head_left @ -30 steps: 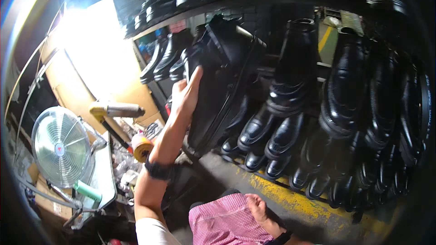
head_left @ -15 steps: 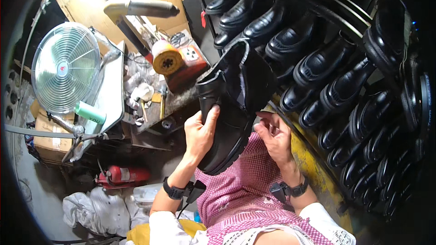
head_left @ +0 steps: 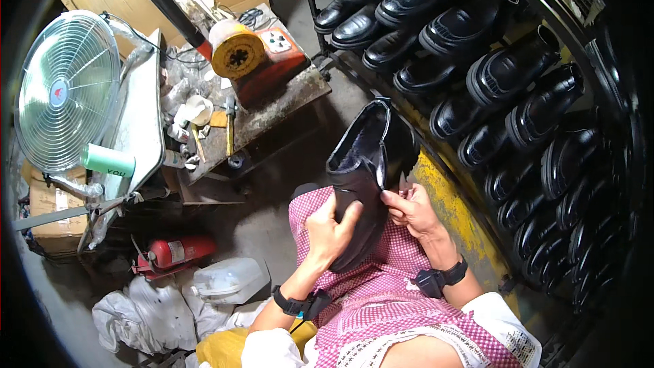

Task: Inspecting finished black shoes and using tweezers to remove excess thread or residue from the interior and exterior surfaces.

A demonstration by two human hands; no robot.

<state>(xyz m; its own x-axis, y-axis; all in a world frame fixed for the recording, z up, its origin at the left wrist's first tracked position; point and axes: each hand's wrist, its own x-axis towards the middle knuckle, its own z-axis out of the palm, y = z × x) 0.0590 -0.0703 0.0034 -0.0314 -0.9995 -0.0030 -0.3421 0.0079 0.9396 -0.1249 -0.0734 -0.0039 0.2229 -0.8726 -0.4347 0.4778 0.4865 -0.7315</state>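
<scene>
As hands (head_left: 328, 230) hold boot (head_left: 362, 194), lettered green cylinder (head_left: 107, 159)

L hand (head_left: 332, 228) and R hand (head_left: 415, 212) were bare. L band (head_left: 289, 303) was matte blk, w/ a boxy blk module (head_left: 317, 304) attached and a thin dk cord (head_left: 297, 326) just below; R band (head_left: 455, 271) was likewise blk, w/ a similar box (head_left: 429, 282). L sleeve (head_left: 271, 349) was plain wht where visible; R sleeve (head_left: 501, 324) was wht, w/ dk print nr its outer edge, too sm. to make out. Apron (head_left: 381, 296) was fine magenta-&-wht check, w/ wht trim (head_left: 361, 353) in blk pattern along its near edge.
</scene>
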